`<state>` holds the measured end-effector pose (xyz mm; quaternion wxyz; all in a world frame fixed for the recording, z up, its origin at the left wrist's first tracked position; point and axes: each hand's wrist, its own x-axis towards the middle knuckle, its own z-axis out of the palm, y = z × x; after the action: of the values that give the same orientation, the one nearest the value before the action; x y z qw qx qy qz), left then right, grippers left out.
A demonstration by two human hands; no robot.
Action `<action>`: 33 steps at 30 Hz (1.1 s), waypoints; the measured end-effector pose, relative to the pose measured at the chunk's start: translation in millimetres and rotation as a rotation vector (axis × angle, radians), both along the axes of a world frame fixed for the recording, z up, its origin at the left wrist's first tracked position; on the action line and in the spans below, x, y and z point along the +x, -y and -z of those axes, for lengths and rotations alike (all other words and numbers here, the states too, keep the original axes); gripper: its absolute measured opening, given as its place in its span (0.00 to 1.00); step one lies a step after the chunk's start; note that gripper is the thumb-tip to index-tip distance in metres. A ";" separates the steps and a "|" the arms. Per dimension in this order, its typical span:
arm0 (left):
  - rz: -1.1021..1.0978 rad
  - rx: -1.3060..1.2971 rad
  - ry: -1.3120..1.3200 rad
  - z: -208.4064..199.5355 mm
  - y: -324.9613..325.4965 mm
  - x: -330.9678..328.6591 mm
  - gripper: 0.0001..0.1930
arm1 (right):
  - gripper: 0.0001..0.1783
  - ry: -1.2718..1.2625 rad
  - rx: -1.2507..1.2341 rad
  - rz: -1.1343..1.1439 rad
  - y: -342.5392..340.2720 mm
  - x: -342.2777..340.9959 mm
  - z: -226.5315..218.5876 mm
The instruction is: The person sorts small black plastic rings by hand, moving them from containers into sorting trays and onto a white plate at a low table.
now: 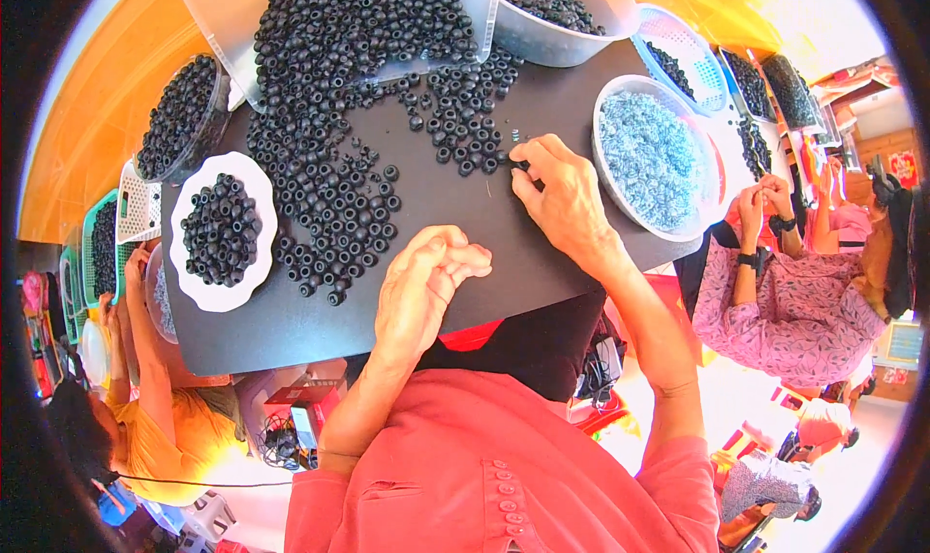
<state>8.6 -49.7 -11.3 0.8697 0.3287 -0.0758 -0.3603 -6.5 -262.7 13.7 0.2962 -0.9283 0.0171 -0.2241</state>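
My right hand (562,199) is closed at the right of the dark tabletop, its thumb and fingertips pinching a small black bead-like piece (519,165). Left of it, my left hand (426,287) hovers over the near part of the table with its fingers curled together; whatever may be inside them is hidden. Loose round black pieces with holes (334,219) spread across the table in front of my hands. Many small clear bluish pieces (649,156) fill a round white bowl (683,231) beside my right hand. A few tiny clear pieces (514,135) lie just beyond my right fingertips.
A tipped clear bin (489,15) spills black pieces at the far side. A scalloped white plate (184,248) and a clear tub (218,117) of black pieces stand left. Another tub (620,15) and a blue basket (712,64) stand far right. People sit at both sides.
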 end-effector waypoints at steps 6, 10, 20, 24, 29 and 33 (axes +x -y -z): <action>-0.043 0.046 0.044 -3.9 1.8 -3.5 0.10 | 0.11 -0.040 0.335 -0.041 -30.4 -15.5 -6.0; -0.097 0.075 0.096 -7.4 11.0 -5.4 0.12 | 0.06 -0.203 0.937 -0.184 -46.4 -25.7 -6.0; -0.102 0.294 0.275 -6.7 8.2 -5.3 0.10 | 0.05 -0.126 1.099 -0.248 -54.6 -28.0 -1.8; -0.099 0.302 0.274 -8.2 5.2 -5.8 0.09 | 0.03 0.150 0.379 0.022 -33.0 -3.8 -11.0; -0.090 0.311 0.252 -10.5 7.3 -6.6 0.08 | 0.07 0.037 -0.033 0.010 24.4 37.4 -11.8; -0.109 0.309 0.250 -8.0 5.8 -8.5 0.08 | 0.10 -0.132 -0.287 0.013 23.3 44.5 -8.2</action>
<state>0.1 -55.5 -3.3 0.8110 0.5039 -0.1090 -0.2765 38.0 -286.1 21.8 0.1574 -0.9737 0.0102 -0.1647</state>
